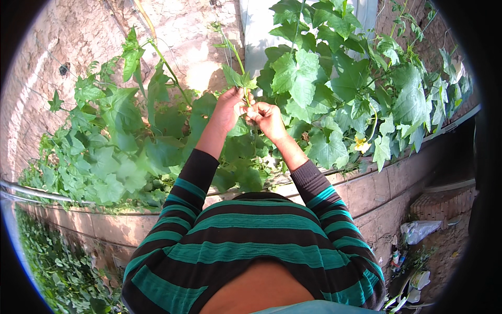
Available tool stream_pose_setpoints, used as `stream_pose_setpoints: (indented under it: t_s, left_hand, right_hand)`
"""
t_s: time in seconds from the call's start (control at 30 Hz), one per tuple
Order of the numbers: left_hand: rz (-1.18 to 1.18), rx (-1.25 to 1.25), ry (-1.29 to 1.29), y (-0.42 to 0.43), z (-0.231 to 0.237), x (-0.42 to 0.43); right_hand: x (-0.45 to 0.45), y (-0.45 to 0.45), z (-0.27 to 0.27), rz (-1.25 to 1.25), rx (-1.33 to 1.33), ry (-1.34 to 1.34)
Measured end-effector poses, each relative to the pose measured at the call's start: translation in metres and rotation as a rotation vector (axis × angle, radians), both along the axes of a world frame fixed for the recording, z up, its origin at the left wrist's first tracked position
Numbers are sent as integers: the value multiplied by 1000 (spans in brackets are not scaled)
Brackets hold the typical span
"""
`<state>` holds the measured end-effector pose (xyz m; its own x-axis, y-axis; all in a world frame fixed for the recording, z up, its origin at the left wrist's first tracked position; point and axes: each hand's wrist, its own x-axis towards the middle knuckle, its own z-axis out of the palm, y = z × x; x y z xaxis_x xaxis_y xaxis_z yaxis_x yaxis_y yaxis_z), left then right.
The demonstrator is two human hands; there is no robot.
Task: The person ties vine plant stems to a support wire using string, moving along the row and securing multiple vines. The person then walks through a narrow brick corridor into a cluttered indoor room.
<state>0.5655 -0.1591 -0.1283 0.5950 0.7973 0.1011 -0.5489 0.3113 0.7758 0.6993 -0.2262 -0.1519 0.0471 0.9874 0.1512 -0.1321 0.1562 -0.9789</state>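
Both hands meet at a green climbing vine stem [240, 62] in front of me. Between thumb and fingers, my left hand [229, 105] pinches the stem just under a small lobed leaf [240, 78]. Slightly lower and to the right, my right hand [268, 119] has its thumb and fingertips closed on the same stem. Thin strings run upward beside the stem. The fingers hide part of the stem where they grip it.
Broad vine leaves [302, 74] crowd the right, with a yellow flower [362, 144] near the ledge [392, 176]. More foliage [106, 157] fills the left. Behind stands a rough mud wall [90, 35]. Plastic litter [419, 231] lies at lower right; a pipe [39, 192] runs at left.
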Motion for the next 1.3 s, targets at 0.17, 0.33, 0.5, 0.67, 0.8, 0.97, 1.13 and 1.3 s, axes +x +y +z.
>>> stream_pose_setpoints:
  t_s: [0.17,0.33,0.5,0.67,0.8,0.97,1.13,1.3]
  left_hand:
    - [72,109,100,-6,11,1]
    - [94,143,156,-5,19,1]
    - [120,157,245,-7,31,-2]
    - [98,219,284,-3,31,-2]
    - [93,182,347,-4,28,-7]
    - [136,138,279,-8,27,-6]
    - [42,19,21,-7,22,-3]
    - [12,8,-1,-5,21,-6]
  right_hand:
    - [-1,-2,6,-7,-11,-25]
    - [-1,0,6,-24,24,-68]
    - [-2,-1,8,-42,59,-121]
    - [-1,2,2,-58,92,-203]
    - [-3,-1,7,-114,118,-221]
    - [-3,1,4,-136,126,-218]
    - [-7,-1,15,-124,136,-191]
    - [-8,-1,15,-107,128,-175]
